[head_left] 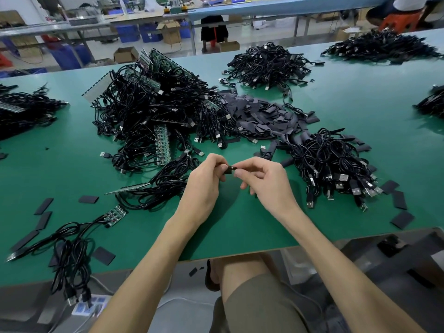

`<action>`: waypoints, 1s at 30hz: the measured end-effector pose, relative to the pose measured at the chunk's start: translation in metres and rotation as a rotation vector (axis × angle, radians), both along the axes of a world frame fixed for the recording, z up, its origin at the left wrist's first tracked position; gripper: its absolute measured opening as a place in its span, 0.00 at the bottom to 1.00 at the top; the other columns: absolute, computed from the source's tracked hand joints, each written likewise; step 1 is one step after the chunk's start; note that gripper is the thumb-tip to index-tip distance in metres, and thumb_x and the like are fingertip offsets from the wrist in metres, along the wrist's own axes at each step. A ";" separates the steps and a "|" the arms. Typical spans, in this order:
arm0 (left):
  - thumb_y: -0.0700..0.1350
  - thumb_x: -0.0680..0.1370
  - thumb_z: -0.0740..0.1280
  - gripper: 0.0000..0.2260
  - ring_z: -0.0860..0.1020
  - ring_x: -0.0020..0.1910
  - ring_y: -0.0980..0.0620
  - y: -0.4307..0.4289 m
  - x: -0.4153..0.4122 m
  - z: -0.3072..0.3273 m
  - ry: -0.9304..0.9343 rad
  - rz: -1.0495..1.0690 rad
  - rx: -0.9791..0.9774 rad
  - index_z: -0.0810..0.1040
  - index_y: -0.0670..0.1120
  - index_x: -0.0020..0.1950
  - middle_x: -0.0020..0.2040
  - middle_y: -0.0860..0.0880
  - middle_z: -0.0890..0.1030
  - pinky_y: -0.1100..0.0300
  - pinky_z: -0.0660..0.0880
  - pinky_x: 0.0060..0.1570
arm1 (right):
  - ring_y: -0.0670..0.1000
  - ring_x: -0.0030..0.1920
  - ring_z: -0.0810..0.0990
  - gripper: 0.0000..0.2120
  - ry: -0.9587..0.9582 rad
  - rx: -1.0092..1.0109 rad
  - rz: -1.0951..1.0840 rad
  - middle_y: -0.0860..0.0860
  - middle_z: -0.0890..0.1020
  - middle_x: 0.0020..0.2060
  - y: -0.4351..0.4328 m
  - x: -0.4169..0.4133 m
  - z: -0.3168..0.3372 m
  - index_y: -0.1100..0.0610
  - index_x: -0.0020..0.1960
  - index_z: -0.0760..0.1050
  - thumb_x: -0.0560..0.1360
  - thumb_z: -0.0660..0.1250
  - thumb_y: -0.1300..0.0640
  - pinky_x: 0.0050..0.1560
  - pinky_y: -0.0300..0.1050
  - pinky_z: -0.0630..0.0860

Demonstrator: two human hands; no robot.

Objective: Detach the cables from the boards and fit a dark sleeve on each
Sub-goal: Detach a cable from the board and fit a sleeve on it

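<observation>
You are pinching the sleeve [228, 170] at its ends, left hand [204, 186] and right hand [266, 180] grips both clamped; probably light, soft.

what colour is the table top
Plain green; the table top shows best in the head view.

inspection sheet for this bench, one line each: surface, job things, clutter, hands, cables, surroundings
surface: green table, piles spread across it.
job's things: boards tangled with cables in the big pile; sleeve heap to its right; one small board with cables at near left.
clutter: loose sleeves scattered at both near sides.
hands: left hand and right hand both pinch a small dark piece above the table.
cables: board-free pile at right; far piles behind.
surroundings: blue crates, cardboard boxes, a seated person.
</observation>
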State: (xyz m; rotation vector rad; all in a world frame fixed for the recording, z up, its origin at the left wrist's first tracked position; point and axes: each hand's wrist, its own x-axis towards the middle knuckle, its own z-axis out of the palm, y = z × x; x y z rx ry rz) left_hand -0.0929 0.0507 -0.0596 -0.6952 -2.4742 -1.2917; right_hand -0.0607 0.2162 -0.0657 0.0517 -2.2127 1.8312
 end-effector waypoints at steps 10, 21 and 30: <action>0.39 0.82 0.68 0.11 0.75 0.50 0.67 -0.002 0.003 0.002 0.145 -0.071 -0.104 0.75 0.44 0.64 0.54 0.54 0.76 0.67 0.73 0.51 | 0.45 0.28 0.77 0.04 0.014 -0.026 -0.076 0.47 0.85 0.34 0.001 -0.001 -0.001 0.54 0.46 0.83 0.79 0.72 0.57 0.30 0.33 0.70; 0.33 0.77 0.72 0.12 0.80 0.47 0.49 -0.001 0.001 0.001 0.305 -0.004 -0.092 0.84 0.39 0.59 0.50 0.44 0.80 0.62 0.77 0.51 | 0.44 0.27 0.75 0.04 -0.024 -0.049 -0.073 0.48 0.85 0.33 0.001 0.000 0.002 0.57 0.45 0.83 0.78 0.73 0.58 0.30 0.32 0.70; 0.26 0.74 0.71 0.11 0.79 0.46 0.64 0.000 0.000 0.002 0.201 -0.005 0.032 0.85 0.37 0.53 0.49 0.42 0.82 0.74 0.74 0.51 | 0.44 0.28 0.76 0.04 -0.047 -0.029 -0.043 0.50 0.85 0.33 0.001 -0.001 0.000 0.57 0.46 0.83 0.78 0.73 0.58 0.31 0.33 0.71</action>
